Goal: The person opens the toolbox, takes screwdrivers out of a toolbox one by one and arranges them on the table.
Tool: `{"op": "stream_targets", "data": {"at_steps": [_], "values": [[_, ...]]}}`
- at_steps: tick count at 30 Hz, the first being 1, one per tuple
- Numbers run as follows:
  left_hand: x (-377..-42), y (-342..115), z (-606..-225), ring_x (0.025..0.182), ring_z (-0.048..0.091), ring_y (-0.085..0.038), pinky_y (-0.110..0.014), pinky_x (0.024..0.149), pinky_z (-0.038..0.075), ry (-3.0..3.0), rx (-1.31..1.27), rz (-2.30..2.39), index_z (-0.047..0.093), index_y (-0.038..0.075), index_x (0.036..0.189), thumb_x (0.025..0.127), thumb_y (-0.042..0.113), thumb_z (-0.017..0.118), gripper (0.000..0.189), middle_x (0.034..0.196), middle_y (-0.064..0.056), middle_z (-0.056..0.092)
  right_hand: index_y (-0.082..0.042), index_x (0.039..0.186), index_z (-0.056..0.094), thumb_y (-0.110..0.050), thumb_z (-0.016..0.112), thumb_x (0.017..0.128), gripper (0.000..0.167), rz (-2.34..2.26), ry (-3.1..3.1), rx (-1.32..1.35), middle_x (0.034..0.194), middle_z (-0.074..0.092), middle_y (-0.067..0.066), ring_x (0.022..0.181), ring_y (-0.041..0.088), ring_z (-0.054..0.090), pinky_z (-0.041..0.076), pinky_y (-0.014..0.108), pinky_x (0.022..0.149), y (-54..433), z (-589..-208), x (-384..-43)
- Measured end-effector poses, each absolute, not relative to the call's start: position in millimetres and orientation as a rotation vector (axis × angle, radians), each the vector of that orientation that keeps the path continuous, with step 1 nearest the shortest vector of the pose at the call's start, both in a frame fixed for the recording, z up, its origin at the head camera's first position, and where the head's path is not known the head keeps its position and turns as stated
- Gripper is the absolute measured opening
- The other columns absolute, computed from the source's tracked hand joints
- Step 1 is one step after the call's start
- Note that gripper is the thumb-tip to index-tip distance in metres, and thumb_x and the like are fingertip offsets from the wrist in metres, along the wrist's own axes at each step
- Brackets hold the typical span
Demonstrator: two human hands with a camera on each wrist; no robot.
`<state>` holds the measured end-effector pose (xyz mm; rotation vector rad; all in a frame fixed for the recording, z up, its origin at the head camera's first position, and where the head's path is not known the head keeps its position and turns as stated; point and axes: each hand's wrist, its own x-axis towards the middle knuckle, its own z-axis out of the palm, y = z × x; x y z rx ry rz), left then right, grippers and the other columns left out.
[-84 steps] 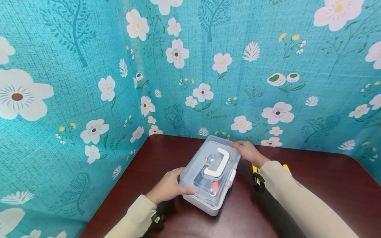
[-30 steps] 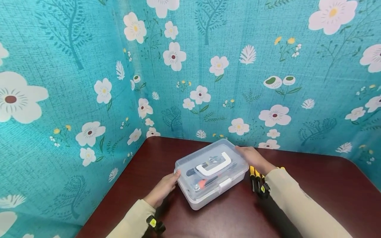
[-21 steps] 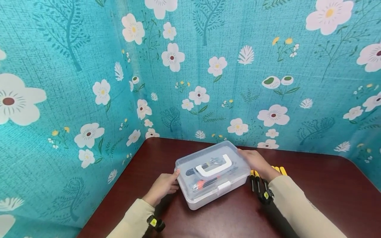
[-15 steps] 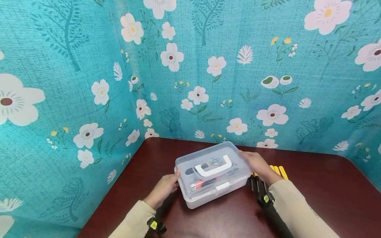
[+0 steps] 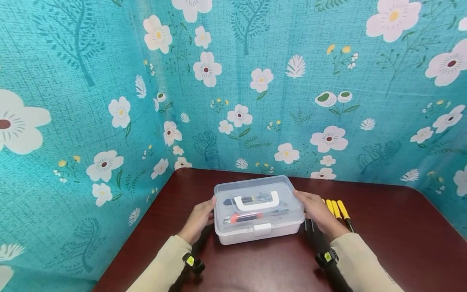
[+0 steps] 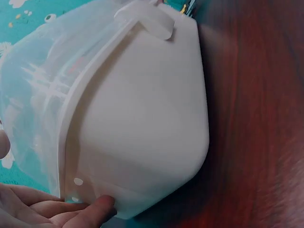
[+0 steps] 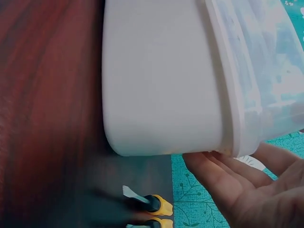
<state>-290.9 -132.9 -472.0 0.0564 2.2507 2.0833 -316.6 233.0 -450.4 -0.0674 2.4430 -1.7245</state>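
A toolbox with a white base and a clear lid stands on the table, its latch facing me. On the lid, the white carry handle lies tilted down. Tools show blurred through the lid, among them one with an orange and black grip. My left hand holds the box's left end, fingers against the wall below the rim. At the opposite end my right hand grips the far right corner, its fingers bent under the lid's rim.
Several screwdrivers with yellow handles lie right of the box, partly behind my right hand and wrist. The dark red table meets a flowered teal curtain at the back and left. Each wrist wears a small black camera.
The toolbox has turned clockwise between my hands: its latch side faced right and now faces me. More of the yellow screwdriver handles shows beside my right wrist.
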Motion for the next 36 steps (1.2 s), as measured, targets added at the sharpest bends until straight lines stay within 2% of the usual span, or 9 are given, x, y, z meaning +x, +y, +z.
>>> {"op": "stream_targets", "data": {"at_steps": [8,17,28,31,36], "values": [[-306.3,-134.6,-473.3,0.118,0.057,-0.036,-0.050,0.092,0.047,2.245,0.030,2.091,0.047,-0.008,0.138,0.099,0.047,0.053,0.068,0.131,-0.022,0.056,0.003,0.148,0.033,-0.063,0.042,0.096,0.084,-1.710,2.466,0.027,0.144,0.042,0.025,0.127,0.042,0.045,0.041,0.059,0.096,229.8,-452.3,-303.4],[-321.8,-133.8,-476.0,0.118,0.057,-0.033,-0.050,0.093,0.047,2.225,-0.004,2.127,0.048,-0.006,0.139,0.098,0.049,0.053,0.068,0.131,-0.020,0.057,0.004,0.151,0.023,-0.066,0.042,0.094,0.092,-1.733,2.439,0.074,0.152,0.026,0.026,0.135,0.046,0.033,0.039,0.056,0.098,227.3,-452.1,-290.5],[-338.3,-134.9,-471.6,0.125,0.051,-0.032,-0.050,0.101,0.040,2.242,-0.010,2.008,0.046,-0.002,0.142,0.098,0.056,0.047,0.073,0.135,-0.018,0.054,0.005,0.149,0.030,-0.066,0.042,0.094,0.090,-1.734,2.543,0.076,0.149,0.035,0.026,0.131,0.044,0.041,0.044,0.052,0.093,220.6,-457.5,-279.5],[-340.2,-133.8,-471.5,0.127,0.049,-0.032,-0.051,0.104,0.037,2.244,-0.026,1.996,0.046,0.000,0.143,0.094,0.063,0.047,0.079,0.137,-0.017,0.052,0.004,0.149,0.031,-0.065,0.041,0.095,0.089,-1.721,2.579,0.072,0.148,0.036,0.026,0.129,0.044,0.043,0.046,0.050,0.091,217.9,-457.0,-275.9],[-346.5,-132.4,-477.6,0.126,0.048,-0.029,-0.053,0.107,0.032,2.234,-0.054,2.021,0.050,0.006,0.141,0.094,0.063,0.047,0.074,0.136,-0.012,0.054,0.003,0.149,0.031,-0.066,0.040,0.095,0.088,-1.727,2.614,0.088,0.148,0.037,0.025,0.129,0.044,0.043,0.046,0.049,0.091,215.0,-457.9,-271.8]]}}
